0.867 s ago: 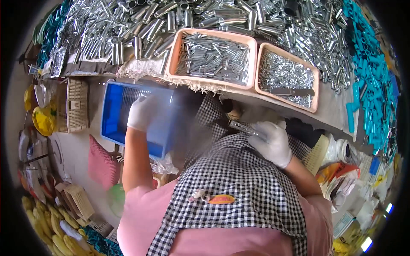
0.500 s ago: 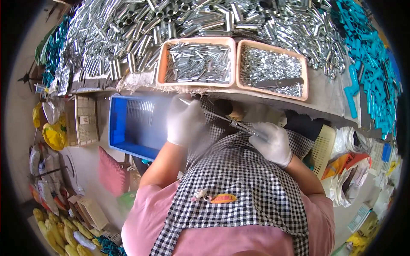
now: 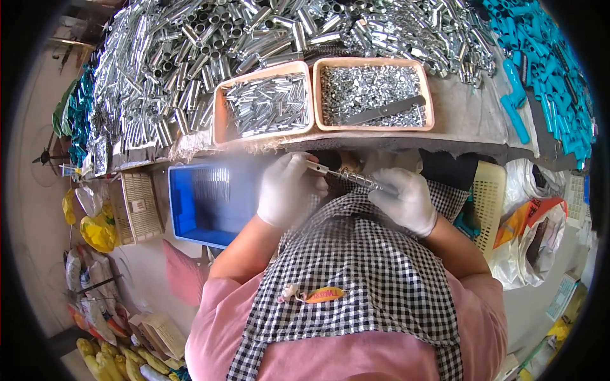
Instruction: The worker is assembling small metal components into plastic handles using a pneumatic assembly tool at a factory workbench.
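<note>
Both of my hands wear white gloves and work close together in front of the apron. My left hand (image 3: 287, 190) is closed around a short shiny metal tube (image 3: 318, 167), whose end points right. My right hand (image 3: 406, 198) grips a slender metal piece with a coil spring (image 3: 357, 178) around it, aimed up and left at the tube. Tube and spring piece lie nearly in line; whether they touch or one enters the other I cannot tell. Part of the spring piece is hidden in my right fingers.
Two trays stand at the table edge: one with small metal tubes (image 3: 270, 101), one with tiny metal parts and a flat dark bar (image 3: 386, 110). Heaped metal tubes (image 3: 210, 38) and teal handles (image 3: 540, 70) lie behind. A blue crate (image 3: 190, 232) is at left, a cream basket (image 3: 492, 203) at right.
My left hand has come nearer to my right hand. The thin bare rod seen between them is now hidden, and the tube is by the spring. The whole view has shifted slightly.
</note>
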Tool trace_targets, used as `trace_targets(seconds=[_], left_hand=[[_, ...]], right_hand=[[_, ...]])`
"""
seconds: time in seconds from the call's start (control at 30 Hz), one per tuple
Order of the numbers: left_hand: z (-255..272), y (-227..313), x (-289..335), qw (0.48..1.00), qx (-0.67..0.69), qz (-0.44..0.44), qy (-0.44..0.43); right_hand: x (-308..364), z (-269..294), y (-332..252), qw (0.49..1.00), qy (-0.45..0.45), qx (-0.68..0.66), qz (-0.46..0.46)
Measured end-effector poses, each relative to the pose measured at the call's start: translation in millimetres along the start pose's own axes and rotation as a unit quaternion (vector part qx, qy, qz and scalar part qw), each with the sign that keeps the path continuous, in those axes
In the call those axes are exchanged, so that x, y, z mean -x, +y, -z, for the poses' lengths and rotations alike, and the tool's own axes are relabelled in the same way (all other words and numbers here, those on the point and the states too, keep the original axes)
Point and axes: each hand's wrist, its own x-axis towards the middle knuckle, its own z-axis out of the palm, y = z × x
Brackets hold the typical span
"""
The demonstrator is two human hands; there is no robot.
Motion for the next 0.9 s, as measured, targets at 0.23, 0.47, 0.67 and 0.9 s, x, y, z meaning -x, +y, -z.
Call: trace_targets(seconds=[0.23, 0.47, 0.67, 0.9], left_hand=[[-5, -2, -2, 0.995, 0.038, 0.033, -0.085], [-5, 8, -13, 0.978, -0.059, 0.106, -0.169], [-28, -1, -7, 0.973, -0.172, 0.024, -0.149], [-62, 2, -5, 0.946, -0.274, 0.01, -0.172]], right_hand=[[4, 8, 2, 0.999, -0.009, -0.04, 0.006], [16, 10, 7, 0.994, 0.027, -0.106, 0.024], [18, 17, 3, 0.998, 0.02, -0.057, -0.008], [28, 29, 24, 0.99, 0.036, -0.131, 0.037]])
